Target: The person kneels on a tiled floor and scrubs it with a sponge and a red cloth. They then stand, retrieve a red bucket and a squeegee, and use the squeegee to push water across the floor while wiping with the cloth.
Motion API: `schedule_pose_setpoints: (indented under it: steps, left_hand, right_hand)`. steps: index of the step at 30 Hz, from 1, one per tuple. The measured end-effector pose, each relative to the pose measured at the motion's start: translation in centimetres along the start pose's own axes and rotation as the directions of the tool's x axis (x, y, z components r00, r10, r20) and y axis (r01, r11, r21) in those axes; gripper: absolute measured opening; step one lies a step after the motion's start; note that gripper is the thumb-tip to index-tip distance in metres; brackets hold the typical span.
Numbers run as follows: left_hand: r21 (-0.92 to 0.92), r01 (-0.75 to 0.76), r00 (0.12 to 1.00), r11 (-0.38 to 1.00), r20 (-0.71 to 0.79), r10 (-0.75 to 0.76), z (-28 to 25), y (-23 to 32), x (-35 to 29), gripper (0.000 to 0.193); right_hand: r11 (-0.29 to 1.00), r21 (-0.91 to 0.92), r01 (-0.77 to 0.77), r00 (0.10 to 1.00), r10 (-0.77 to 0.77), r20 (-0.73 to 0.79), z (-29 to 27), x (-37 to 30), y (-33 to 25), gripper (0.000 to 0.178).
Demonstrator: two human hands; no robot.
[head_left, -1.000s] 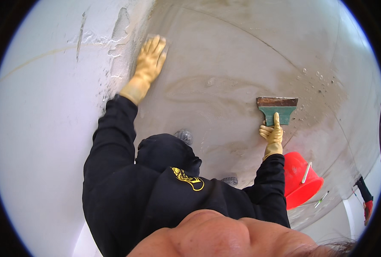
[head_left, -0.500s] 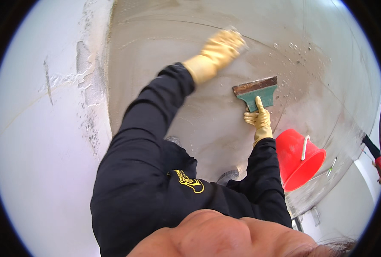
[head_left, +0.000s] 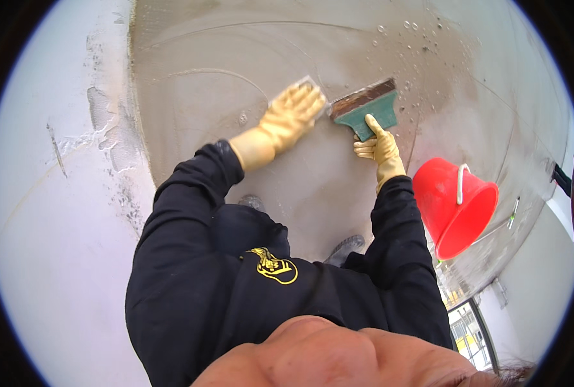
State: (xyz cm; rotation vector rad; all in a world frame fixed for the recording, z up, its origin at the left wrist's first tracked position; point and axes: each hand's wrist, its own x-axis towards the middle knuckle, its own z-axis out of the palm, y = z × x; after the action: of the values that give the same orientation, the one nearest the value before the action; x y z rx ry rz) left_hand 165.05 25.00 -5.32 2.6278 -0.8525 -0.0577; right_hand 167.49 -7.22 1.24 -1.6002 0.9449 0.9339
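Note:
My left hand [head_left: 292,117], in a yellow rubber glove, presses on a pale, flat pad against the wet grey-brown floor [head_left: 196,103]. Only the pad's [head_left: 309,81] edges show past the fingers, so its exact kind is unclear. To the right, my right hand [head_left: 382,153], gloved too, grips a wide scraper [head_left: 372,115] by its green body. The thumb lies along that body, and the scraper's rusty brown blade points away from me, close to the pad.
A red bucket [head_left: 432,190] with a white handle leans mouth-toward me by my right forearm. A white wall [head_left: 48,213] with flaking patches runs along the left. My shoes [head_left: 346,248] stand below my hands. A dark-clothed shape [head_left: 563,179] shows at the far right edge.
My left hand has swept the pad leftward and nearer to me. The scraper stays in my right hand, tilted a little more. The whole view has shifted slightly.

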Motion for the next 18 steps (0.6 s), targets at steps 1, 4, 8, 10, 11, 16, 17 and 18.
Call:
schedule_pose_setpoints:
  steps: [1, 4, 8, 10, 11, 16, 17, 18]
  left_hand:
    - [-0.015, 0.008, 0.997, 1.000, 0.073, -0.007, -0.2, 1.9, -2.0, 0.068]
    - [-0.109, -0.198, 0.961, 0.974, 0.172, 0.215, -1.7, 1.6, -6.6, 0.070]
    - [0.034, -0.069, 0.995, 0.997, 0.073, 0.066, -4.8, -5.8, -7.1, 0.064]
    - [0.211, 0.384, 0.921, 0.899, -0.151, -0.359, -5.6, -7.9, -6.9, 0.062]
    - [0.162, 0.577, 0.797, 0.800, -0.325, -0.509, -5.7, -7.8, -7.2, 0.063]
    - [0.140, 0.265, 0.960, 0.954, 0.058, -0.276, -3.0, -0.4, -11.9, 0.065]
    - [0.064, 0.111, 0.992, 0.992, 0.050, -0.114, -2.4, 0.5, -12.8, 0.064]
    - [0.077, 0.191, 0.979, 0.979, 0.057, -0.195, -1.8, 1.1, -13.4, 0.063]
  right_hand:
    - [0.999, -0.043, -0.005, 1.000, 0.006, 0.021, -0.4, 0.3, 0.1, 0.085]
    - [0.998, -0.037, -0.046, 0.994, 0.049, 0.097, -1.3, 1.0, 0.5, 0.079]
    - [0.996, 0.073, -0.056, 0.988, 0.044, 0.150, -1.5, 1.3, 1.0, 0.072]
    - [0.997, 0.071, 0.017, 0.992, -0.026, 0.121, -1.4, 0.7, 0.8, 0.071]
    - [0.997, 0.059, 0.046, 0.993, -0.052, 0.110, -1.6, 0.1, 0.6, 0.067]
    - [0.924, -0.151, 0.352, 0.925, -0.368, -0.094, -2.1, -6.5, -1.0, 0.053]
    - [0.869, -0.396, 0.297, 0.928, -0.361, -0.095, -2.0, -8.4, -1.0, 0.051]
    - [0.758, -0.607, 0.237, 0.912, -0.389, -0.129, -1.1, -10.2, -0.6, 0.050]
